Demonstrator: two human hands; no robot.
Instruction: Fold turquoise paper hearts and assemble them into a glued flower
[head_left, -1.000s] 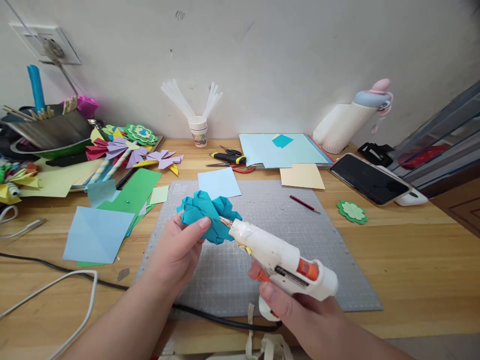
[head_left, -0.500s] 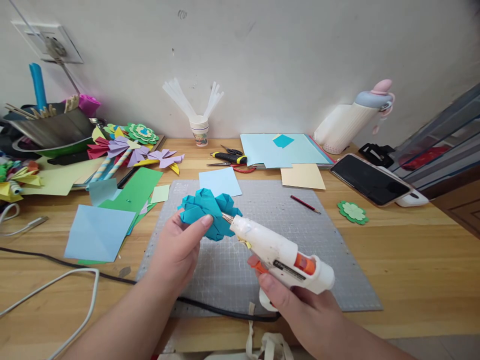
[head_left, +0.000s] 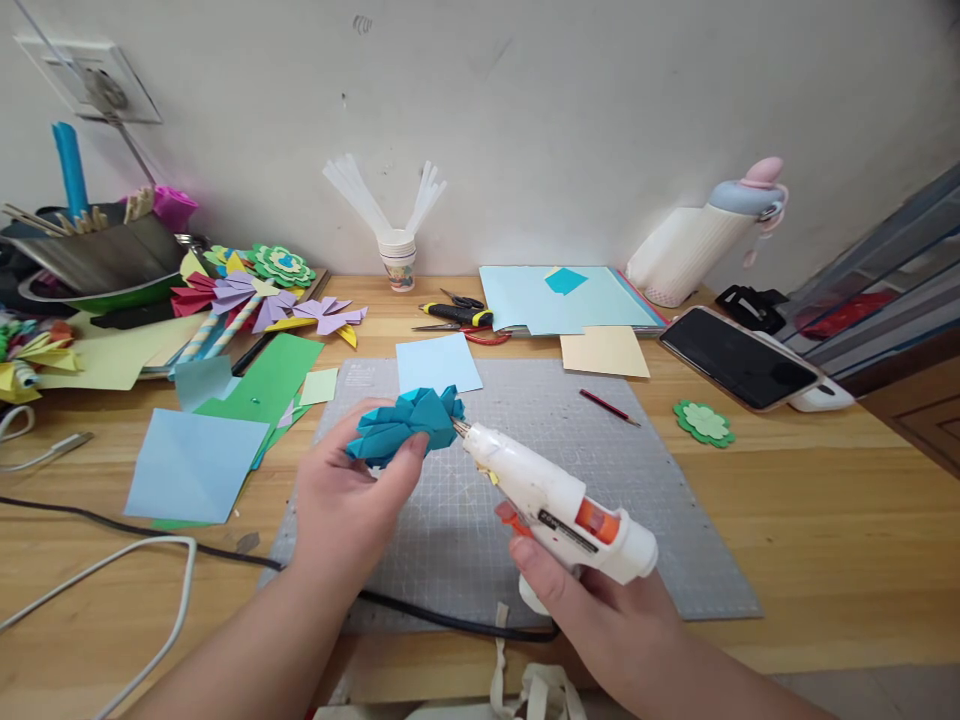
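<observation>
My left hand [head_left: 346, 500] grips a teal folded paper flower [head_left: 405, 423] above the grey cutting mat [head_left: 645, 500], with the flower tilted more edge-on toward me. My right hand [head_left: 600, 610] is closed round the handle of a white hot glue gun [head_left: 559, 500] with an orange trigger. The gun's metal nozzle touches the right side of the flower. A black cord [head_left: 420, 615] runs from the gun across the mat's near edge.
Paper sheets [head_left: 196, 465] lie left of the mat, with finished paper flowers [head_left: 270, 300] behind them. Scissors [head_left: 457, 315], a cup of straws [head_left: 397, 262], blue paper [head_left: 562, 300], a red pencil [head_left: 609, 408], a phone [head_left: 739, 358] and a bottle [head_left: 705, 240] sit at the back. A white cable [head_left: 112, 570] loops at the left.
My left hand has turned the teal flower, tipping it flatter and lifting it slightly. The glue gun followed, its nozzle staying at the flower's right side.
</observation>
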